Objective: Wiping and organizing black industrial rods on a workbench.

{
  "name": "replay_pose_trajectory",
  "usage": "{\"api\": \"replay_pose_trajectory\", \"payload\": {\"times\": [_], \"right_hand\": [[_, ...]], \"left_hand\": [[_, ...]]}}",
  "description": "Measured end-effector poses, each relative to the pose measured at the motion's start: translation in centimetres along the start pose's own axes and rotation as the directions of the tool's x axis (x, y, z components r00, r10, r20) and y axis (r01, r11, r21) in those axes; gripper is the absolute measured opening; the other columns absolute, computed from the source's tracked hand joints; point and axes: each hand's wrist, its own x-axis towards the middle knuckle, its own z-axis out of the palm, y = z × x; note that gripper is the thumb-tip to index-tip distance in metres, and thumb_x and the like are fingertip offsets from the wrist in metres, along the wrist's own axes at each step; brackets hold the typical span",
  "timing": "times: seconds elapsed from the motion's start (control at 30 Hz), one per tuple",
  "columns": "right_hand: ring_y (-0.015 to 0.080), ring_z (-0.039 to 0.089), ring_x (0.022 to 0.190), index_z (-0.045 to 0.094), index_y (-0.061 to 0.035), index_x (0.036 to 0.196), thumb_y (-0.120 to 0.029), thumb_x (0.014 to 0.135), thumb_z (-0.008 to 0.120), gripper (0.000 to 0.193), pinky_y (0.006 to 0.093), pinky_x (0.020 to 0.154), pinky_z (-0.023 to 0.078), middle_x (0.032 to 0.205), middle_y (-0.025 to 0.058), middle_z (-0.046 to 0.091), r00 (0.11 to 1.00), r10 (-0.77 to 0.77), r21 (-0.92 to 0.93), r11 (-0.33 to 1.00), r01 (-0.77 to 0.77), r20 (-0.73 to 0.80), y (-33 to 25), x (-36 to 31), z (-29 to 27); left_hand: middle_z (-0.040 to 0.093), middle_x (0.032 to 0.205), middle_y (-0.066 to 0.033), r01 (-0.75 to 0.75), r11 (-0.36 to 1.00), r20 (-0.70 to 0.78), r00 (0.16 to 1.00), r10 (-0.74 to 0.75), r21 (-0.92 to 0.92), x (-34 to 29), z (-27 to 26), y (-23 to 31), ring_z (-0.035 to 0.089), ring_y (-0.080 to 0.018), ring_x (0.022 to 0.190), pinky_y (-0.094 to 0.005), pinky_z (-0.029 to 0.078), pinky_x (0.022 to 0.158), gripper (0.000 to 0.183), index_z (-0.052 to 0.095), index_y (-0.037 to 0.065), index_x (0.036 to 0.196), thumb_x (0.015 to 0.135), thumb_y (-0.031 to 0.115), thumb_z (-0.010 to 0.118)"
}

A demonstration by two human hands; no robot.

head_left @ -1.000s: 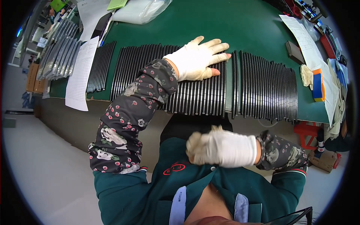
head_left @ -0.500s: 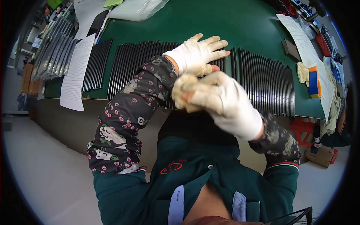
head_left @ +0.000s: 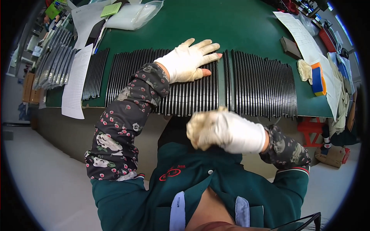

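Observation:
Shiny black rods (head_left: 189,101) lie side by side in a row along the near part of the green table. My left hand (head_left: 189,61), in a whitish glove with bare tips on some fingers, rests flat on their upper part with fingers spread. My right hand (head_left: 241,133), gloved too, is closed around a bunched cream cloth (head_left: 198,129), somewhat smeared by motion. It hangs in front of the table edge, just below the rods' near ends. A narrow strip of rods (head_left: 228,79) stands apart between the middle group and the right-hand group (head_left: 264,86).
More rods (head_left: 96,73) lie at the left beside a printed sheet (head_left: 76,82). Bagged packs (head_left: 54,63) are stacked farther left. A plastic bag (head_left: 133,17) sits at the back. On the right are a dark block (head_left: 290,48), a cream cloth item (head_left: 304,72) and a blue-orange tape roll (head_left: 318,79).
My right hand with the cloth has moved down toward me, off the rods and past the table edge. My left hand has shifted slightly left in the picture, as the whole view has.

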Motion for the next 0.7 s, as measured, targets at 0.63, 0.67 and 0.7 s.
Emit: {"api": "replay_pose_trajectory", "payload": {"times": [0.63,0.67,0.7], "right_hand": [[0.0165,0.063,0.090,0.065,0.0030,0.107,0.008,0.079,0.064,0.028,0.0258,0.082,0.050,0.101,0.0082,0.066,0.599,0.296,0.037,0.914,-0.405,-0.744,-3.1,-16.0,-13.4],[0.0165,0.063,0.090,0.065,0.0030,0.107,0.008,0.079,0.064,0.028,0.0258,0.082,0.050,0.101,0.0082,0.066,0.595,0.300,0.042,0.912,-0.407,-0.746,-3.0,-15.8,-13.0],[0.0175,0.064,0.090,0.065,0.0018,0.107,0.008,0.078,0.064,0.029,0.0267,0.081,0.051,0.100,0.0085,0.066,0.596,0.301,0.036,0.910,-0.414,-0.745,-3.0,-15.3,-12.9]], "left_hand": [[0.033,0.149,-0.0152,-0.207,0.973,0.012,0.978,0.209,-0.106,12.2,-0.2,7.1,0.030,-0.0304,0.139,-0.0570,0.023,0.112,0.063,0.044,0.011,0.138,0.085,0.039,0.062],[0.032,0.150,-0.0139,-0.233,0.972,0.048,0.971,0.234,-0.030,11.3,-0.4,6.3,0.030,-0.0305,0.140,-0.0569,0.023,0.112,0.065,0.042,0.010,0.140,0.089,0.049,0.052],[0.032,0.150,-0.0137,-0.209,0.978,0.003,0.978,0.209,-0.010,10.8,-0.5,5.5,0.029,-0.0309,0.140,-0.0571,0.022,0.112,0.067,0.040,0.009,0.141,0.091,0.054,0.045]]}}
